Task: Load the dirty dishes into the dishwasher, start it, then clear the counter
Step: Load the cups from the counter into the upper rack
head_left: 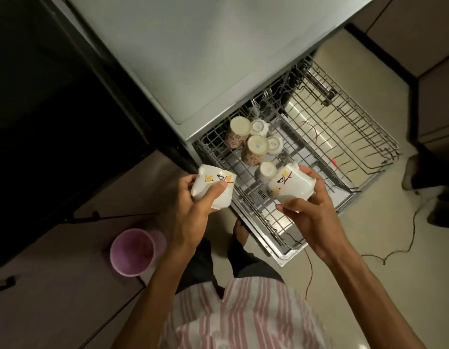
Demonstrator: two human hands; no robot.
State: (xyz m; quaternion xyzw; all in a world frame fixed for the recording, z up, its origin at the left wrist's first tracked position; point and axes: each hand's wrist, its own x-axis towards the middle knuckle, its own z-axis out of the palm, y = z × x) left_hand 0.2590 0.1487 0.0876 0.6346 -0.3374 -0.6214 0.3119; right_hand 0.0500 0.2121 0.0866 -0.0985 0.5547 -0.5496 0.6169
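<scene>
The dishwasher (218, 59) stands open with its wire rack (344, 137) pulled out over the floor. Several cups (253, 144) sit upside down in the rack's left part. My left hand (193, 200) grips a white cup with a bird print (210, 185), held to the left of the rack. My right hand (309, 207) holds a second white bird-print cup (291, 185) tilted over the rack's near-left section, just beside a small upturned cup (267, 171).
A purple bucket (135, 250) stands on the floor at the lower left. A dark appliance front (54, 96) fills the left side. A thin red wire (310, 268) and a dark cable (394, 250) trail on the floor. Another person's foot (414, 172) is at the right.
</scene>
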